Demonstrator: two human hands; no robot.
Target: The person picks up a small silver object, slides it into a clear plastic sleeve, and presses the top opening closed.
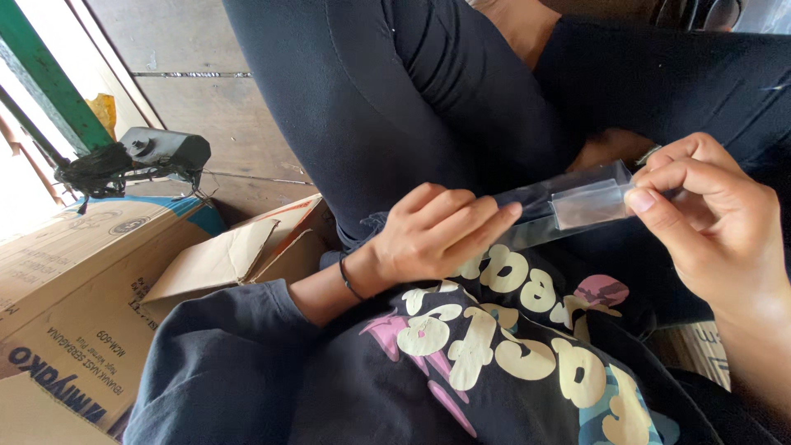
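fingers point(465, 216) of the left hand point(428, 235) are curled loosely over one end of a clear plastic sleeve point(577, 206), closed on it but not tight. right hand point(709, 222) has its thumb and forefinger pinched shut on the other end, where a small clear flap sticks out. something dark sits inside the sleeve, can't tell what. the sleeve hangs level between both hands, right above the person's crossed legs in dark trousers point(395, 91), so the lap is directly under it. a dark sweatshirt with puffy cream and pink lettering point(494, 346) fills the bottom of the view, close under the left wrist, which has a thin black band point(350, 280). off to the left, well apart, are cardboard boxes point(74, 297) with one open flap point(210, 264), and a black device wrapped in tangled cord point(140, 161) sits on top. behind that there's a green post point(45, 78) and bright daylight. floor point(206, 91) looks like bare wood planks, with some open room between the boxes and the knee.
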